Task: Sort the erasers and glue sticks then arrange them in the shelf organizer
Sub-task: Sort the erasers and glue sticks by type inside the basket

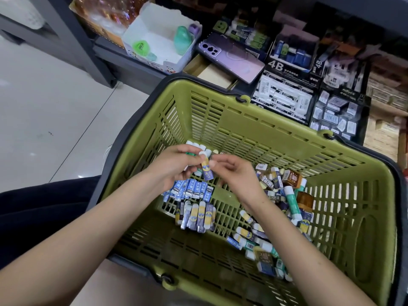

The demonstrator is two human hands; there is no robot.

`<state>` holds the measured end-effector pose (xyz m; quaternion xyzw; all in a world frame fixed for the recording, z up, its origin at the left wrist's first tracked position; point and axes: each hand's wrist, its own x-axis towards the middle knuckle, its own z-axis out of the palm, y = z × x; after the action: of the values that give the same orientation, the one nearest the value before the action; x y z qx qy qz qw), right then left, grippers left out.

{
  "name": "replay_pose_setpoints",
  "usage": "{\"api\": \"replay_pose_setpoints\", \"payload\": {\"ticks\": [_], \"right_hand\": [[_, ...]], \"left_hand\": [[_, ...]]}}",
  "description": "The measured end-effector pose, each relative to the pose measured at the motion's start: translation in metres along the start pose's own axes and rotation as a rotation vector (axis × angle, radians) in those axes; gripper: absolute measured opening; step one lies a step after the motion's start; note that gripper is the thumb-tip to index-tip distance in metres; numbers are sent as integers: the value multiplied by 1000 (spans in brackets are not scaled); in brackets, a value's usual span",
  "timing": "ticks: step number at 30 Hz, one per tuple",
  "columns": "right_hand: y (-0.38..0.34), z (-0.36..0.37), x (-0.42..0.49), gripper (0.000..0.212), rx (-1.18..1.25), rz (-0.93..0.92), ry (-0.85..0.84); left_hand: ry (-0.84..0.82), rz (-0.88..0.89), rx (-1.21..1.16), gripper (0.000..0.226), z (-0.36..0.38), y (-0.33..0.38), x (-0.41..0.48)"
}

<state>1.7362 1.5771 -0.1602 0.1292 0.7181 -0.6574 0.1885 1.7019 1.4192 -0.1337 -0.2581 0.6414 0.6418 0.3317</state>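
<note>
Over the olive green basket (287, 133), my left hand (176, 166) and my right hand (231, 171) meet and both pinch one purple-and-yellow eraser (207, 172). The left hand also holds a green-capped item, partly hidden by the fingers. On the basket floor lie a row of blue erasers (189, 191), a row of purple-and-yellow erasers (198, 215) and a mixed heap of erasers with a green-and-white glue stick (292, 202) at the right. White glue sticks (198, 145) lie behind my hands.
The shelf organizer behind the basket holds black 4B eraser boxes (284, 96), a box of small wrapped erasers (335, 115), a white carton (161, 38) with green items and a purple phone (231, 56). Grey tiled floor (44, 102) lies left.
</note>
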Motion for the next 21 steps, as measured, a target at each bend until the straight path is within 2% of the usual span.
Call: {"api": "replay_pose_setpoints", "payload": {"ticks": [3, 7, 9, 11, 16, 21], "right_hand": [[-6, 3, -8, 20, 46, 51, -77], [8, -8, -13, 30, 120, 194, -44], [21, -16, -18, 40, 121, 294, -26], [38, -22, -25, 45, 45, 369, -50], [78, -16, -34, 40, -327, 481, -48], [86, -2, -30, 32, -357, 497, -123]], "left_hand": [[-55, -2, 92, 10, 2, -2, -4], [-22, -39, 169, 22, -1, -3, -9], [7, -77, 137, 24, -4, -2, -12], [15, -112, 43, 17, -8, -1, -16], [-59, -98, 48, 31, -18, -2, -25], [-87, -70, -5, 25, -24, -7, -28]]}}
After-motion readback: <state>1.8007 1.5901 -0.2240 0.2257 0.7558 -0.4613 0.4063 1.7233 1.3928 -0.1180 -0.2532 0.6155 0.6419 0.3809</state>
